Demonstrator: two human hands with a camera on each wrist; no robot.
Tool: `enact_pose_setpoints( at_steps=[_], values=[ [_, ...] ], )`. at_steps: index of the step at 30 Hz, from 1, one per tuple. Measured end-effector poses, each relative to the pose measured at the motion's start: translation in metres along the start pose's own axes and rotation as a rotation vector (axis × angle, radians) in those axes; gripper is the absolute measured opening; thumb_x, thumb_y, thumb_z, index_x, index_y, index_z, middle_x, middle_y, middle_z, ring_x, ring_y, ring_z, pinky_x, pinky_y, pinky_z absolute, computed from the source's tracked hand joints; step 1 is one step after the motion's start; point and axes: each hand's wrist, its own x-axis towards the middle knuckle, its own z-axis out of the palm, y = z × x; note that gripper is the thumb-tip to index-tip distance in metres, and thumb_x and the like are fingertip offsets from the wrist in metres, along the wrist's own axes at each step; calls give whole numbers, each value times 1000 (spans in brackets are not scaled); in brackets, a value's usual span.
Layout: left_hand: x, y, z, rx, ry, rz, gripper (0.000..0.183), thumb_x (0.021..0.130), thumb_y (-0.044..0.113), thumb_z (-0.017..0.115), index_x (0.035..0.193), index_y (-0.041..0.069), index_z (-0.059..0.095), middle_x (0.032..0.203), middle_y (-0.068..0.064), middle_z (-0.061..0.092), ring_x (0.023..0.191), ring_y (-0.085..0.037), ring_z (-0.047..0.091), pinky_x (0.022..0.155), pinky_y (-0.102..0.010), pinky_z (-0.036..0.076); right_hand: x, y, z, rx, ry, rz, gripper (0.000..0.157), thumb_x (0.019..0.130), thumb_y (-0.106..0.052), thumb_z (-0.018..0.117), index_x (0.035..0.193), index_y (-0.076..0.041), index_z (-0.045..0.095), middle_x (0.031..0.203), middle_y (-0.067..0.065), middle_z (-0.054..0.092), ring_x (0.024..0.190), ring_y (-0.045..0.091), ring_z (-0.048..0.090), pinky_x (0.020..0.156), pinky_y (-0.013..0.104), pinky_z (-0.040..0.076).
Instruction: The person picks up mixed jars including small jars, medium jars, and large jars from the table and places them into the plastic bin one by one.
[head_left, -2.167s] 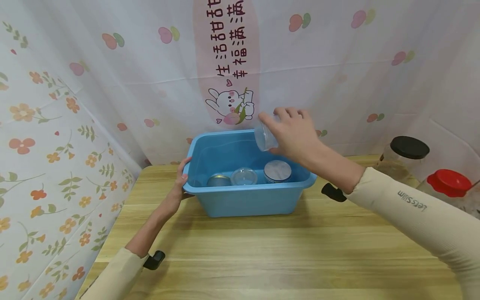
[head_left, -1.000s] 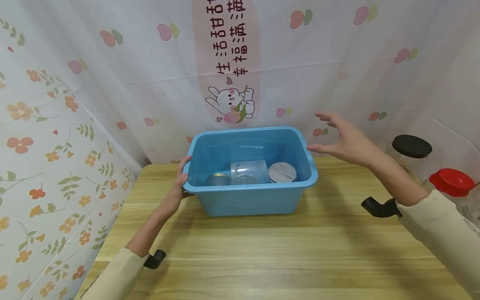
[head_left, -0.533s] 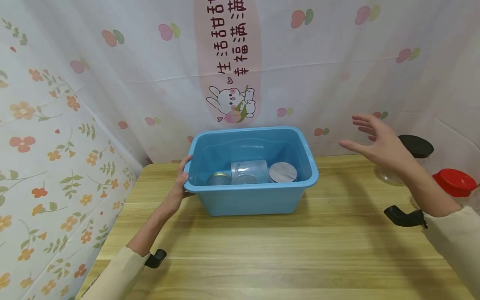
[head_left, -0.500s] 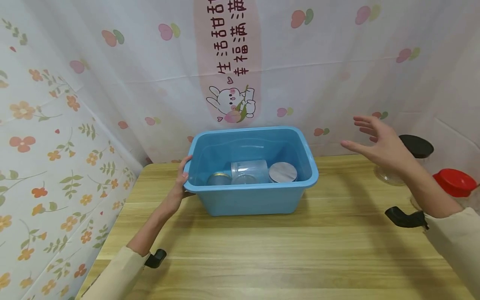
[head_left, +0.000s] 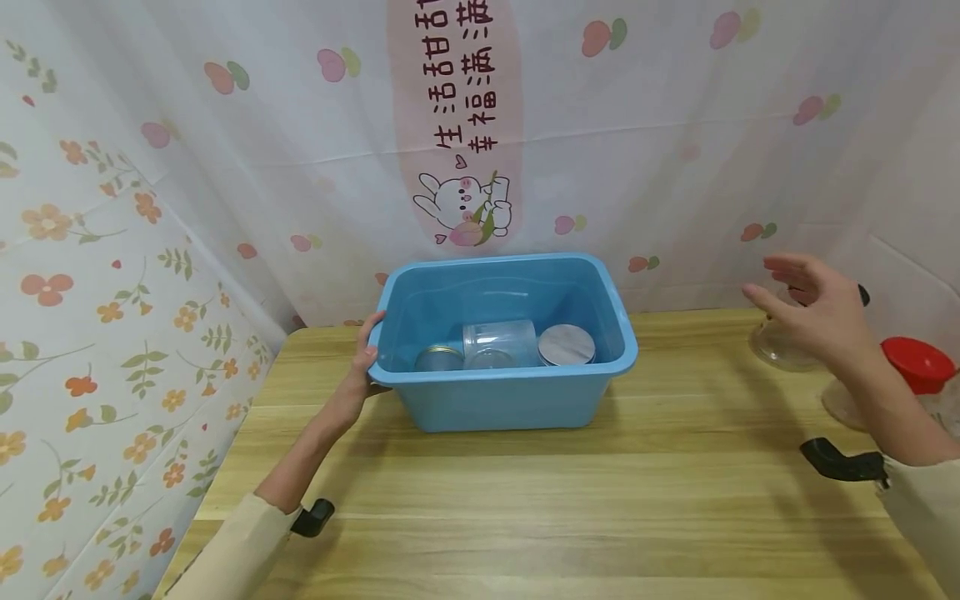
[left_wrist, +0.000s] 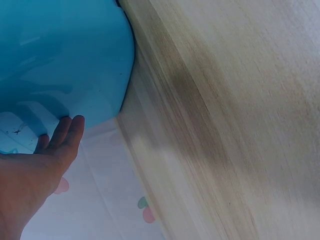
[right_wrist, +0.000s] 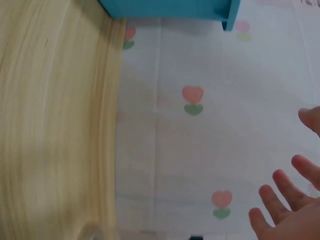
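A blue plastic basin (head_left: 495, 406) stands on the table against the back cloth. My left hand (head_left: 354, 383) holds its left rim, and in the left wrist view the fingers (left_wrist: 70, 137) lie against the basin's outer wall. Inside the basin a clear jar (head_left: 506, 335) lies on its side, among a gold-rimmed round container (head_left: 439, 358), a clear round piece (head_left: 489, 360) and a silver-topped round one (head_left: 566, 344). My right hand (head_left: 825, 321) hovers with nothing in it, fingers spread, in front of a clear jar (head_left: 782, 350) whose black lid is mostly hidden.
A clear jar with a red lid (head_left: 917, 360) stands at the right, partly behind my right forearm. Wood-grain table (head_left: 525, 508) runs under everything. Printed cloth (head_left: 637, 167) hangs behind and at both sides.
My right hand let the clear jar go into the basin, then moved right, out over the table to the lidded jars. My left hand stays on the rim.
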Motion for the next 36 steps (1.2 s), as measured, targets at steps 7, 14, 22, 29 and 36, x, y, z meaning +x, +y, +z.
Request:
enact_pose_setpoints(
  at_steps=[7, 14, 22, 29, 36],
  values=[
    [0, 0, 0, -5, -1, -4, 63, 103, 47, 22, 161, 30, 6, 164, -14, 3, 136, -54, 29, 94, -76, 35, -12, 17, -10, 24, 173, 9, 50, 97, -23, 71, 145, -15, 58, 140, -9, 56, 129, 2, 44, 111, 22, 25],
    [-1, 0, 0, -3, 2, 2, 62, 103, 47, 22, 161, 31, 6, 164, -14, 3, 136, -54, 29, 93, -77, 35, -13, 31, -16, -3, 325, 52, 47, 97, -22, 70, 141, -9, 61, 138, -10, 57, 133, 3, 40, 115, 28, 20],
    [-1, 1, 0, 5, 2, 3, 62, 104, 46, 21, 162, 31, 5, 164, -14, 3, 136, -55, 29, 93, -77, 35, -17, 43, -21, -35, 500, 155, 45, 96, -27, 70, 139, -17, 65, 145, -1, 53, 139, 7, 35, 115, 33, 17],
    [0, 1, 0, -1, -2, 2, 62, 104, 48, 21, 162, 31, 6, 164, -14, 4, 135, -54, 31, 94, -76, 35, -20, 59, -29, -24, 535, 242, 51, 93, -28, 71, 142, -23, 61, 149, 0, 47, 104, -3, 58, 93, 19, 42],
    [-1, 1, 0, 0, 0, -5, 64, 103, 51, 21, 162, 30, 5, 164, -14, 3, 136, -54, 31, 94, -76, 34, -27, 71, -33, 17, 492, 345, 67, 94, -31, 68, 156, -29, 40, 163, -2, 24, 148, 13, 12, 117, 39, 6]
  ],
)
